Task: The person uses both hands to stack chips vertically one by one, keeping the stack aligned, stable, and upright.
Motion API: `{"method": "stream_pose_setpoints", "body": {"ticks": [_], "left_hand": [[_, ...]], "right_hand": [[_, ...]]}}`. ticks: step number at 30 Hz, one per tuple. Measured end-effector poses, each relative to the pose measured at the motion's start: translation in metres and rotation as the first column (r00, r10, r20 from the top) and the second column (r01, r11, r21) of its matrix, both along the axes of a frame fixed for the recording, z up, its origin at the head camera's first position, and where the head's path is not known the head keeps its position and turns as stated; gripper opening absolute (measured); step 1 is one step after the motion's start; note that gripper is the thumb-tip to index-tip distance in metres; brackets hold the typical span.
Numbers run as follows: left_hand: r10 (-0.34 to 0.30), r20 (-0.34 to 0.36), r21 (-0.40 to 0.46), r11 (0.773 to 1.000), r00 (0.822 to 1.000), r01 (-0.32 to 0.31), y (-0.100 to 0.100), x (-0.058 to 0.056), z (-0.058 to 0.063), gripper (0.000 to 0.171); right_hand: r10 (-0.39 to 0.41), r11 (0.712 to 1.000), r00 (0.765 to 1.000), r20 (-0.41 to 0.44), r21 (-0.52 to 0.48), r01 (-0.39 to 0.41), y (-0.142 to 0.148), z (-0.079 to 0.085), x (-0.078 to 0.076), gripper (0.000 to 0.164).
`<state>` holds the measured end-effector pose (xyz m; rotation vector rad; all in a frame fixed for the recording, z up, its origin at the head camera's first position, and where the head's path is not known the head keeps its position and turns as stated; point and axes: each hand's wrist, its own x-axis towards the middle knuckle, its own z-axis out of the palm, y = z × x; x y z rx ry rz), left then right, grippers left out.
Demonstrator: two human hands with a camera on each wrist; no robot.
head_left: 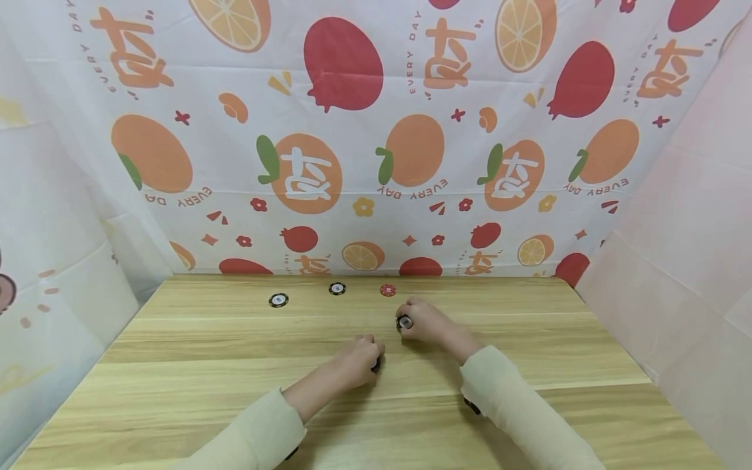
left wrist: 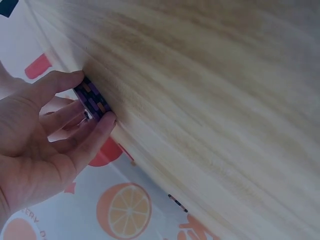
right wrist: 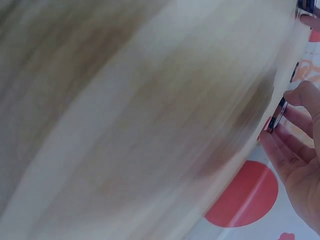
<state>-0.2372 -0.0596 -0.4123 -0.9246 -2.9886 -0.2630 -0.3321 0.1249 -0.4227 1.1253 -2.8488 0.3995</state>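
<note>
Near the middle of the pale wooden table (head_left: 205, 372), the left hand (head_left: 355, 361) is clamped on a short stack of round black chips (left wrist: 92, 97). Toward 1 o'clock, the right hand (head_left: 425, 321) pinches a tilted round black-and-white chip (head_left: 405, 322); a loosened pinch could let either load slip and scatter. Farther, at 12, lies a flat round red chip (head_left: 388, 290) that stray knuckles might nudge, a second black-and-white chip (head_left: 337, 288) toward 11, a third black-and-white chip (head_left: 279, 300) toward 10.

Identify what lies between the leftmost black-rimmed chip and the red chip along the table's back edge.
Another black-rimmed chip lies between the leftmost black-rimmed chip and the red chip, as the head view shows.
</note>
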Motion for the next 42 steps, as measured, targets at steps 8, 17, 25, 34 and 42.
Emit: {"method": "stream_pose_setpoints", "body": {"ticks": [8, 17, 25, 34, 42], "left_hand": [[0.002, 0.064, 0.158, 0.987, 0.998, -0.012, -0.016, -0.004, -0.004, 0.042], [0.085, 0.174, 0.235, 0.964, 0.981, -0.125, -0.04, -0.005, 0.002, 0.039], [0.187, 0.103, 0.186, 0.961, 0.977, -0.203, -0.073, -0.022, 0.012, 0.042], [0.388, 0.15, 0.17, 0.896, 0.91, -0.41, -0.126, -0.058, 0.013, 0.041], [0.528, 0.158, 0.122, 0.828, 0.835, -0.547, -0.169, -0.086, -0.001, 0.051]], "right_hand": [[0.064, 0.998, 0.998, 0.011, 0.022, -0.064, -0.01, 0.0, 0.011, 0.027], [0.129, 0.992, 0.99, 0.058, 0.008, -0.129, -0.024, 0.004, 0.028, 0.03], [0.177, 0.984, 0.977, 0.118, 0.009, -0.18, -0.042, 0.015, 0.046, 0.028], [0.257, 0.965, 0.965, 0.052, 0.048, -0.259, -0.053, 0.014, 0.058, 0.024], [0.245, 0.965, 0.969, 0.024, 0.092, -0.246, -0.056, 0.014, 0.062, 0.024]]}}
